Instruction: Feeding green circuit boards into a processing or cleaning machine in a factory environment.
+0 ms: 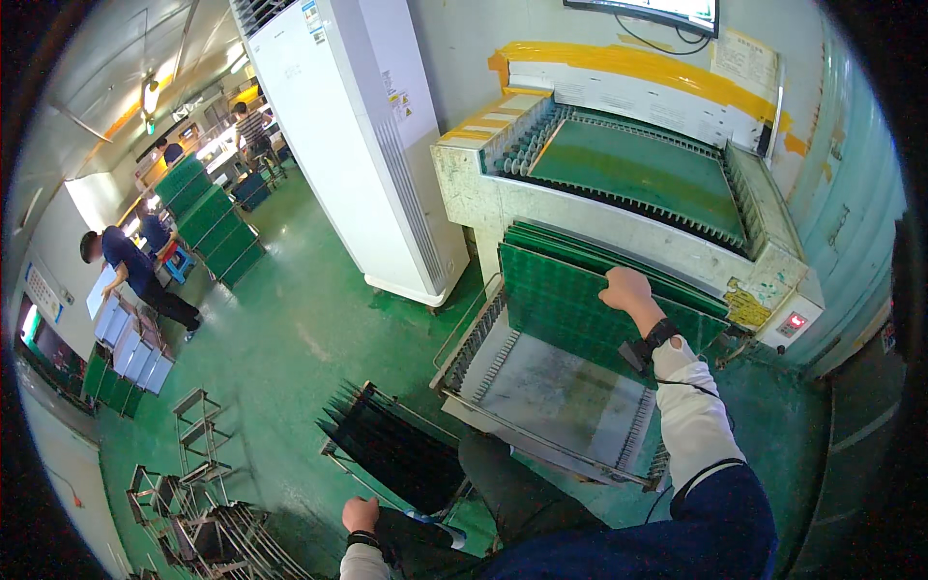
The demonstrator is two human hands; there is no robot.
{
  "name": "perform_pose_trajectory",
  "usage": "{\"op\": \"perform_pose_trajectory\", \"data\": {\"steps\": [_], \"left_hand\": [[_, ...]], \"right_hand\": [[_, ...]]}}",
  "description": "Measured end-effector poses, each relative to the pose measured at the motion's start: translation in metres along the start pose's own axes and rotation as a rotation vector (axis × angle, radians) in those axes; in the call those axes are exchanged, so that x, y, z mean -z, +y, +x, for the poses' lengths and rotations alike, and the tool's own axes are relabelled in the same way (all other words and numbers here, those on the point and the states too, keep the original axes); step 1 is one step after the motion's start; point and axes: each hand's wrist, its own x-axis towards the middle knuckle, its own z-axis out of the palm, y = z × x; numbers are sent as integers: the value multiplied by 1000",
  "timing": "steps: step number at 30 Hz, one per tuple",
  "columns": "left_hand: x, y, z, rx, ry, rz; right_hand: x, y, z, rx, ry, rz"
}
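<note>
My right hand is closed over the top edge of the front green circuit board panel, with its fingertips partly hidden. Several more green panels stand upright close behind it, in the far part of a slotted rack with a pale bottom. Low in the picture, my left hand is curled into a fist beside my knee, and nothing shows sticking out of it. Just past that fist, a low metal rack holds a row of dark, thin panels.
Behind the rack stands a pale machine with rollers and a green panel on its bed. A tall white cabinet unit rises left of it. Metal frames sit at lower left. Several people work farther off.
</note>
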Motion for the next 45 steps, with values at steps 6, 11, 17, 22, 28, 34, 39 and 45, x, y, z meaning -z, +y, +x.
{"op": "perform_pose_trajectory", "data": {"steps": [6, 11, 17, 22, 28, 34, 39, 45], "left_hand": [[-1, -2, 1, 5, 6, -8], [1, 0, 0, -4, -3, -32], [0, 1, 0, -9, -6, -14], [-6, -5, 5, 5, 10, -8], [-5, -6, 5, 5, -16, -42], [0, 2, 0, 7, -4, -29], [-5, -7, 5, 13, -11, -33], [-4, -2, 3, 9, -10, -38]], "right_hand": [[-4, 1, 2, 17, 12, -9], [-6, 3, 3, 14, 18, -8], [-5, 3, 1, 2, 27, 8], [-5, 0, 1, 1, 39, 1], [-4, -1, 0, 2, 15, -11], [-7, 2, 1, 0, 33, -6], [-7, -1, 2, -2, 21, 2], [-6, 0, 0, -20, 16, 1]]}}
